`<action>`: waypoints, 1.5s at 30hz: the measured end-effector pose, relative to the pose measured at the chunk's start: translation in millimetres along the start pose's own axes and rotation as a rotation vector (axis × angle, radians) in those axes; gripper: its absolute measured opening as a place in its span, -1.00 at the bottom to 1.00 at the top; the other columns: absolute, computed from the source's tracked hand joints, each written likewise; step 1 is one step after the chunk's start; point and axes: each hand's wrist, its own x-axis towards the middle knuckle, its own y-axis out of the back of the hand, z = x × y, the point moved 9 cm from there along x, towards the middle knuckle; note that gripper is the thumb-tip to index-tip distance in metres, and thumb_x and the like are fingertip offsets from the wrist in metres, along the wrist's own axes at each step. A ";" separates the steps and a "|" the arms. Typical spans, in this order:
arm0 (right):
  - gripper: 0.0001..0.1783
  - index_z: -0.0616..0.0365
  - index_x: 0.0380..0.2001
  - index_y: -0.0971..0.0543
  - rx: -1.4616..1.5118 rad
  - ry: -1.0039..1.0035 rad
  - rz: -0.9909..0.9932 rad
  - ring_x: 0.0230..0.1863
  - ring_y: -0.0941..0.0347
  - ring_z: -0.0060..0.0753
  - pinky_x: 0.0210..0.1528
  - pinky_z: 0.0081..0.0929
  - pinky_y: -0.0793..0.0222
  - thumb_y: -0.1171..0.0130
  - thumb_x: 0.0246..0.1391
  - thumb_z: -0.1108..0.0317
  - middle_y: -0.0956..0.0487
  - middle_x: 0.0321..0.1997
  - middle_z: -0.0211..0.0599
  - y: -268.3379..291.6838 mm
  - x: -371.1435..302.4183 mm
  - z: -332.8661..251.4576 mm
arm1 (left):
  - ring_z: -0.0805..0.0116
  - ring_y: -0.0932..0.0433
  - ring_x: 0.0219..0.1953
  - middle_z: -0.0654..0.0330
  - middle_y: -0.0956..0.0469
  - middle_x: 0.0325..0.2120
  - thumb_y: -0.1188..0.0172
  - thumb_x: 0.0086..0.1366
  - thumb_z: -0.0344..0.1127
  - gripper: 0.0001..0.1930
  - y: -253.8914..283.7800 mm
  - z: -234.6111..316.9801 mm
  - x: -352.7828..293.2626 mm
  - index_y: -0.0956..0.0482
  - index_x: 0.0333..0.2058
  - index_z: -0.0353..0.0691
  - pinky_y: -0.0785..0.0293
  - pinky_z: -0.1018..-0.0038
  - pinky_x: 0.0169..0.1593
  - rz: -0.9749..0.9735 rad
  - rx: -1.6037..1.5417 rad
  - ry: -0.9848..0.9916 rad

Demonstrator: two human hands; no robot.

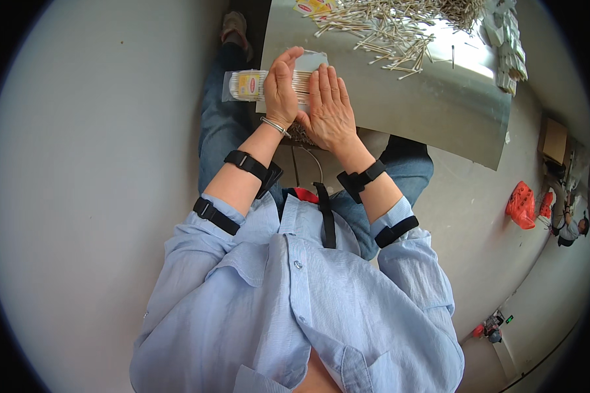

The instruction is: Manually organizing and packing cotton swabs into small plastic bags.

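A clear plastic pack of cotton swabs (248, 84) with a yellow and red label sticks out to the left of my left hand (280, 92). That hand stands on its edge across the pack, its fingers bent around it. Between my two hands a row of swab sticks (301, 81) shows, lying side to side. My right hand (329, 110) lies flat at the right end of these sticks, fingers straight and close together. Just beyond the fingers is a pale flat piece (312, 61), partly covered by my hands. The far end of the sticks is hidden under the right hand.
A metal table (432, 124) carries a big heap of loose cotton swabs (393, 33) at the back. Yellow labels (314, 6) lie at its far left, and clear plastic bags (508, 49) are stacked on the right. A red bag (522, 205) stands on the floor.
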 end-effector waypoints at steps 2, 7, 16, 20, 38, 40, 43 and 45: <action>-0.08 0.37 0.32 -0.04 0.007 -0.004 -0.002 0.50 0.27 -0.02 0.47 -0.18 0.38 0.18 0.17 -0.22 0.05 0.45 0.08 0.5 -0.3 0.2 | 0.19 -0.36 0.18 0.01 -0.45 0.05 0.29 0.48 0.02 -0.45 -2.8 1.8 0.9 -0.38 0.06 -0.40 -0.15 0.36 0.31 -0.035 0.016 0.002; -0.28 0.34 0.26 -0.16 0.269 -0.048 0.080 0.47 0.17 0.08 0.45 -0.12 0.23 -0.08 0.14 0.15 -0.01 0.42 0.12 9.5 0.3 9.9 | 0.18 -0.31 0.22 -0.01 -0.40 0.09 0.23 0.49 -0.08 -0.52 0.1 7.1 -2.1 -0.34 0.10 -0.40 -0.13 0.35 0.33 -0.065 0.128 -0.002; -0.82 0.07 -0.32 -0.59 0.291 -0.094 0.287 0.33 -0.05 0.13 0.30 -0.11 -0.07 -0.26 -0.08 0.44 -0.33 0.23 -0.11 41.1 22.0 31.4 | 0.20 -0.29 0.24 0.01 -0.37 0.12 0.22 0.48 -0.24 -0.61 6.0 17.6 -12.6 -0.29 0.15 -0.35 -0.12 0.35 0.32 -0.012 0.214 -0.060; -0.86 0.04 -0.40 -0.63 0.217 -0.112 0.168 0.32 -0.05 0.11 0.30 -0.13 -0.06 -0.31 -0.13 0.41 -0.38 0.20 -0.19 35.1 33.3 32.9 | 0.21 -0.30 0.23 0.00 -0.37 0.12 0.22 0.48 -0.24 -0.62 5.9 17.0 -13.1 -0.30 0.13 -0.35 -0.13 0.36 0.32 -0.029 0.201 -0.075; -0.85 0.09 -0.36 -0.46 0.333 0.044 0.262 0.02 -0.30 -0.11 0.08 -0.21 -0.21 -0.16 -0.05 0.49 -0.46 -0.14 -0.33 60.8 28.3 28.6 | 0.20 -0.29 0.24 0.00 -0.38 0.12 0.24 0.48 -0.27 -0.63 5.4 13.5 -12.9 -0.30 0.13 -0.36 -0.10 0.35 0.34 -0.041 0.194 -0.088; -0.85 0.07 -0.37 -0.45 0.314 0.030 0.234 -0.03 -0.31 -0.14 0.04 -0.24 -0.22 -0.16 -0.06 0.49 -0.46 -0.22 -0.34 63.3 12.5 31.6 | 0.20 -0.32 0.23 0.02 -0.40 0.10 0.22 0.48 -0.25 -0.63 6.1 11.6 -13.4 -0.32 0.12 -0.33 -0.15 0.37 0.31 -0.036 0.203 -0.096; -0.85 0.05 -0.39 -0.44 0.256 0.037 0.139 -0.10 -0.33 -0.18 -0.01 -0.27 -0.24 -0.15 -0.07 0.51 -0.44 -0.32 -0.36 62.9 -16.2 25.1 | 0.21 -0.33 0.22 0.03 -0.41 0.10 0.23 0.48 -0.25 -0.63 9.4 10.4 -14.0 -0.32 0.12 -0.32 -0.15 0.39 0.30 -0.026 0.233 -0.087; -0.85 0.04 -0.41 -0.46 0.168 0.091 0.068 -0.10 -0.33 -0.18 -0.04 -0.27 -0.25 -0.17 -0.09 0.50 -0.45 -0.30 -0.36 54.5 -33.7 21.1 | 0.22 -0.34 0.20 0.04 -0.42 0.09 0.23 0.48 -0.25 -0.63 9.1 13.8 -13.7 -0.32 0.12 -0.31 -0.17 0.41 0.28 -0.023 0.214 -0.113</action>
